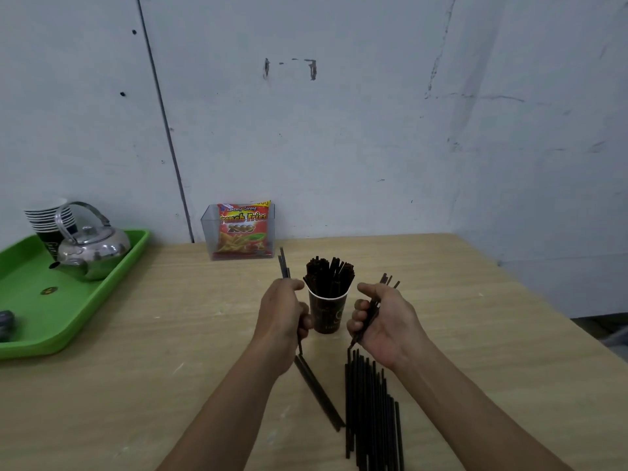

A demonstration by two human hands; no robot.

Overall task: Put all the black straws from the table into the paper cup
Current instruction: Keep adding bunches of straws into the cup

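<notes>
Step in hand: transfer of gathered straws to the paper cup [327,311], which stands upright on the wooden table [170,334] between both hands and already holds a dense bundle of black straws [329,275].

The left hand [282,317] is closed around a few straws [283,263] whose tips rise above the fist, just left of the cup. The right hand [384,321] is curled, palm up, around a second small bunch [368,317], just right of the cup.

Remaining stock: a loose pile of straws [370,409] lies flat under the right wrist, and 2 or 3 more [317,392] lie slanted beside it.

Next move, as judged: tilt each bunch upright and lower its ends into the little free rim space left. The packed bundle may block entry.

A green tray [30,321] with a steel kettle [90,248] and stacked cups [49,217], and a French Fries snack packet [244,229] in a clear holder, stand well apart.
</notes>
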